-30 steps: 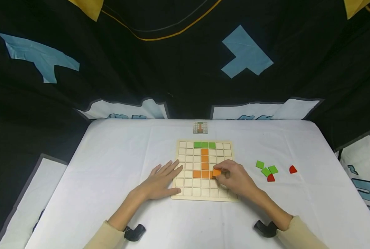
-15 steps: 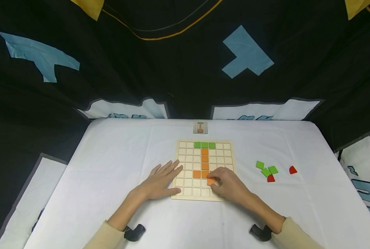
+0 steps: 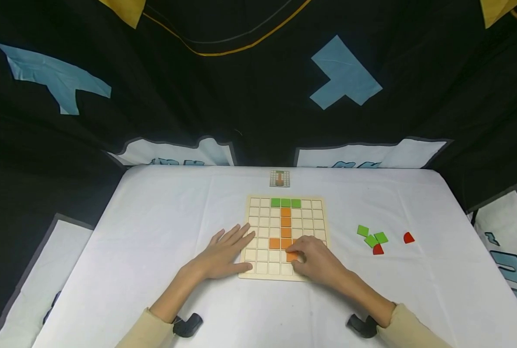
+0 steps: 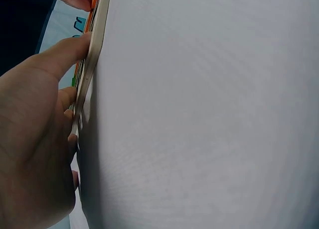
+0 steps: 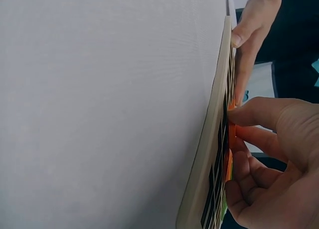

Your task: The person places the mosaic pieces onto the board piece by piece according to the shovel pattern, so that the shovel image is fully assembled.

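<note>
A wooden grid board lies on the table. Three green square tiles fill part of its top row, and a column of orange square tiles runs down from them. One more orange tile sits left of the column's foot. My right hand pinches an orange square tile over the cells just below the column; the right wrist view shows thumb and finger on this orange tile. With fingers spread, my left hand rests on the board's left edge. My right hand hides the board's lower right.
Beyond the board lies a small pattern card. To the right are loose green tiles and two red rounded pieces. A white cloth covers the table, with a black curtain behind.
My right hand has moved left and toward me with the orange tile, from beside the orange row to just below the column. My left hand has stayed in place.
</note>
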{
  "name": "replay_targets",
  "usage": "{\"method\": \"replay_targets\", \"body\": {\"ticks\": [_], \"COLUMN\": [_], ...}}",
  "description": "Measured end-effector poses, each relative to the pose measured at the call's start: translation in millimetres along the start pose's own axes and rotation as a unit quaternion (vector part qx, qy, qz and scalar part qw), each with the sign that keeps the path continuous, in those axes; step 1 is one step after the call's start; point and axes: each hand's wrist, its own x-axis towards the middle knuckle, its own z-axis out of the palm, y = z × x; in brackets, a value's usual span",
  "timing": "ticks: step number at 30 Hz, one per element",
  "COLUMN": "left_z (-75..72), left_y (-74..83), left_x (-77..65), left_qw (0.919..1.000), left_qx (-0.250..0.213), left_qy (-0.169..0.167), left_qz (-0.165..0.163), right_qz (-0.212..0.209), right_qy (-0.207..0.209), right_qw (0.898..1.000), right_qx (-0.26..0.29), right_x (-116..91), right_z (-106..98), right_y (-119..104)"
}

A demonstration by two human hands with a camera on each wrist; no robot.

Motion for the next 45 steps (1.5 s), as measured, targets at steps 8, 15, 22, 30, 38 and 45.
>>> {"method": "replay_targets", "body": {"ticks": [8,15,22,30,38,45], "left_z": [-0.9,-0.9,-1.0,-1.5,-1.6,-0.2], "left_y": [0.8,0.9,0.0,-0.5,-0.1,-1.0], "left_x": [-0.6,-0.3,-0.3,-0.7,-0.5,-0.3], "left_qw": [1.0000,1.0000,1.0000,1.0000,1.0000,1.0000], "left_qx": [-0.002,-0.001,0.000,-0.007,-0.002,-0.002], "left_qy": [0.000,0.001,-0.001,-0.003,0.000,0.000], "left_qz": [0.000,-0.002,-0.003,0.003,0.005,0.006], "right_qz": [-0.016,-0.016,0.000,0.047,0.076,0.110], "right_qy": [0.002,-0.004,0.001,0.023,0.072,0.122], "right_qw": [1.000,1.000,1.000,0.999,0.994,0.986], "right_qx": [0.002,-0.005,-0.003,0.015,0.025,0.012], "right_x": [3.5,7.1,6.4,3.9,-7.4,-24.9], "right_z": [2.6,5.8,7.0,-3.4,-29.1,-52.3], "right_y": [-3.3,-4.8,-4.9,1.0,26.5,56.4]}}
